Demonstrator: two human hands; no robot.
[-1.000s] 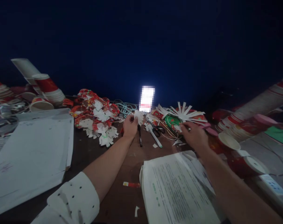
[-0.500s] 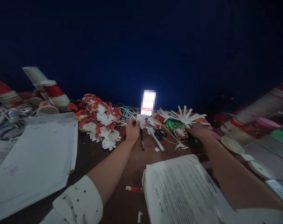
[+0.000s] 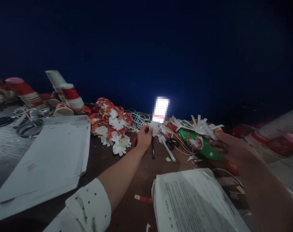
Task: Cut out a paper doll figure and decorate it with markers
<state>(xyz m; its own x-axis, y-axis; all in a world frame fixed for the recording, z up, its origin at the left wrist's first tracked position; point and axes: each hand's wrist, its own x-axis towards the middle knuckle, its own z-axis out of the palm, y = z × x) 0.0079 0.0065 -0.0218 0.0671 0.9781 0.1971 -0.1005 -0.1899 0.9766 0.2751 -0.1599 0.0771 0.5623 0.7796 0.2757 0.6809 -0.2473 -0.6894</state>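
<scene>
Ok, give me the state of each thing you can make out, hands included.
Left hand: closed on a white paper cutout
Right hand: blurred; grip on the pale object unclear
Screen: lit
Green-ended pen: lying on the table; cap unclear
Scissors: lying down; blades partly hidden
Printed pages: stacked, text up
Left-side cups: nested, tilted
</scene>
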